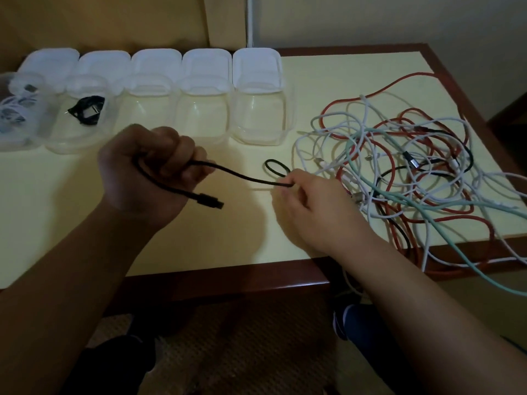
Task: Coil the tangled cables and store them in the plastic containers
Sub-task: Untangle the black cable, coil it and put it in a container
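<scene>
Cream table (222, 246), wood-edged, against what looks like tan wall (370, 18).

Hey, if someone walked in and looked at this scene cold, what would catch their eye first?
Probably the tangled pile of cables, red, white, mint and black, sprawled over the table's right side and spilling off its front edge. Next, the black cable stretched between the left hand, which grips it in a fist, and the right hand, which pinches it. Behind them a row of clear plastic containers lines the table's far left.
</scene>
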A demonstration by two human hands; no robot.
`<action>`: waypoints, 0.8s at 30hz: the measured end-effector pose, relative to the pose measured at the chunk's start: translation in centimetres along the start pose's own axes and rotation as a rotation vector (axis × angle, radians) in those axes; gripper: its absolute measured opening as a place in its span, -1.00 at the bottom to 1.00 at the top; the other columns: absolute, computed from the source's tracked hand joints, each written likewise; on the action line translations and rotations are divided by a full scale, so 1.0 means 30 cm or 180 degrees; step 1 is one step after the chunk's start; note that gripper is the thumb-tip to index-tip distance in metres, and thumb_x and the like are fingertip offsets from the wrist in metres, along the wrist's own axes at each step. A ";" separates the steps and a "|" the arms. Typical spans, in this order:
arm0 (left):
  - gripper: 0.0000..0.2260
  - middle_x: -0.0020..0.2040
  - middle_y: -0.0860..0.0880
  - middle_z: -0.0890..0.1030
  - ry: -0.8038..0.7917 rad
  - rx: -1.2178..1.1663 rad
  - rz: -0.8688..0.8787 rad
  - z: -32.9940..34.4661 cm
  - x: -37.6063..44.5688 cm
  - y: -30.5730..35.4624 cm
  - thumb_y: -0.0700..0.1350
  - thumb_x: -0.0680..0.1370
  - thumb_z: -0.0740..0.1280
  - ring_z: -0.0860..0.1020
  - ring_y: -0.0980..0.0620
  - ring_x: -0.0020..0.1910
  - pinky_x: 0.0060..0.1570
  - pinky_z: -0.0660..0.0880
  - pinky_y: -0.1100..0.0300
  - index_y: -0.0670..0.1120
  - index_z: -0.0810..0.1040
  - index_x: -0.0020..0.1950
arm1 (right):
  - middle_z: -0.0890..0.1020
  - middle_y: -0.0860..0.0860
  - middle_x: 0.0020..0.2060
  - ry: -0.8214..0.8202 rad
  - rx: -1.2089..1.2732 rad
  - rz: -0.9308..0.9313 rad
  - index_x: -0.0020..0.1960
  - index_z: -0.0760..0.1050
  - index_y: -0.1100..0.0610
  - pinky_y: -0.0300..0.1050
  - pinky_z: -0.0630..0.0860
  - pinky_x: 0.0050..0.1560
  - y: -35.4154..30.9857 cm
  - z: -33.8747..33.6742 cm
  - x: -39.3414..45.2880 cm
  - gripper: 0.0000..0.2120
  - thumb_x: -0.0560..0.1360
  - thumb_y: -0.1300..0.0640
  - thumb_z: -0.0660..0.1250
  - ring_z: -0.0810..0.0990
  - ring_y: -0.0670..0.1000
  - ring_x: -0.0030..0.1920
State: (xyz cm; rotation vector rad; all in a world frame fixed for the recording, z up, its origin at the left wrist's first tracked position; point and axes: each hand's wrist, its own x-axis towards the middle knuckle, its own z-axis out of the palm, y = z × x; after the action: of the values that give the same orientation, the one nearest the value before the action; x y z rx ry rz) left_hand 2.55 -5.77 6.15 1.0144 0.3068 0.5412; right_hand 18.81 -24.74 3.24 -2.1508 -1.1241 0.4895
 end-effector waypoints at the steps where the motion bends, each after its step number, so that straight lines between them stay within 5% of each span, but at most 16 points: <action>1: -0.69 -0.50 0.01 0.15 0.0213 0.0294 0.0054 -0.012 0.007 -0.007 -0.12 0.29 0.26 0.11 -0.09 -0.40 -0.23 0.40 0.11 -0.04 0.10 -0.46 | 0.60 -0.02 -0.43 0.0042 0.0050 -0.0026 0.17 0.61 -0.01 -0.27 0.32 -0.42 0.004 -0.003 0.000 -0.79 0.68 0.00 0.22 0.54 -0.07 -0.41; 4: -0.75 -0.49 -0.11 0.31 0.0373 0.2047 0.0327 -0.031 0.004 -0.033 -0.09 0.33 0.44 0.29 -0.11 -0.41 -0.23 0.36 0.10 -0.10 0.39 -0.41 | 0.57 -0.11 -0.50 0.0028 0.0326 -0.0233 0.19 0.69 -0.04 -0.32 0.31 -0.43 0.010 -0.003 -0.012 -0.78 0.67 0.04 0.28 0.51 -0.10 -0.48; 6: -0.75 -0.44 -0.14 0.33 0.0022 0.3009 0.0299 -0.011 -0.013 -0.047 0.03 0.36 0.55 0.33 -0.08 -0.41 -0.27 0.39 0.11 -0.07 0.57 -0.15 | 0.54 -0.21 -0.51 0.0049 0.0439 -0.0428 0.21 0.70 -0.08 -0.33 0.29 -0.43 0.014 -0.001 -0.018 -0.77 0.67 0.03 0.29 0.49 -0.11 -0.49; 10: -0.47 -0.42 0.12 0.25 -0.0651 0.3257 0.0086 0.044 -0.038 -0.083 0.13 0.39 0.56 0.28 0.05 -0.43 -0.37 0.49 -0.05 0.16 0.59 0.35 | 0.64 -0.24 -0.20 0.0013 0.0320 -0.0698 0.25 0.69 -0.10 -0.29 0.43 -0.20 0.014 0.004 -0.020 -0.75 0.69 -0.03 0.27 0.61 -0.16 -0.22; 12: -0.50 -0.43 0.13 0.27 -0.0702 0.3263 0.0107 0.050 -0.034 -0.111 0.05 0.47 0.49 0.29 0.14 -0.44 -0.38 0.39 0.15 0.14 0.55 0.41 | 0.60 -0.20 -0.17 0.0070 0.0235 -0.0813 0.27 0.68 -0.09 -0.24 0.42 -0.16 0.014 0.010 -0.018 -0.73 0.69 -0.04 0.26 0.58 -0.14 -0.17; 14: -0.59 -0.47 0.11 0.34 -0.0604 0.3372 0.0006 0.050 -0.026 -0.128 -0.04 0.51 0.45 0.36 0.17 -0.47 -0.35 0.39 0.27 0.11 0.58 0.36 | 0.53 -0.16 -0.15 0.0206 0.0283 -0.0872 0.28 0.68 -0.07 -0.18 0.45 -0.19 0.011 0.011 -0.016 -0.74 0.68 -0.02 0.28 0.55 -0.10 -0.20; 18: -0.99 -0.50 0.01 0.45 -0.0579 0.3790 -0.0103 0.060 -0.015 -0.137 0.00 0.56 0.47 0.40 0.10 -0.49 -0.35 0.34 0.14 0.12 0.68 -0.06 | 0.57 -0.11 -0.13 0.0236 0.0467 -0.0906 0.22 0.69 -0.02 -0.06 0.51 -0.17 -0.001 0.004 -0.022 -0.80 0.66 0.09 0.36 0.57 -0.04 -0.23; 24: -0.86 -0.28 -0.24 0.60 -0.0350 0.3340 0.0008 0.060 -0.004 -0.124 -0.01 0.57 0.41 0.47 -0.23 -0.33 -0.33 0.39 0.07 0.02 0.70 -0.15 | 0.57 -0.09 -0.22 0.0029 0.0624 -0.0309 0.19 0.62 -0.06 -0.09 0.54 -0.21 0.005 -0.005 -0.016 -0.78 0.55 0.05 0.48 0.55 -0.07 -0.29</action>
State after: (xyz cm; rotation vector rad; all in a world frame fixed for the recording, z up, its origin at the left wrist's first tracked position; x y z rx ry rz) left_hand 4.37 -8.68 3.84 2.0486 0.5078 0.3015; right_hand 18.71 -25.26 3.25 -1.9191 -1.1212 0.5225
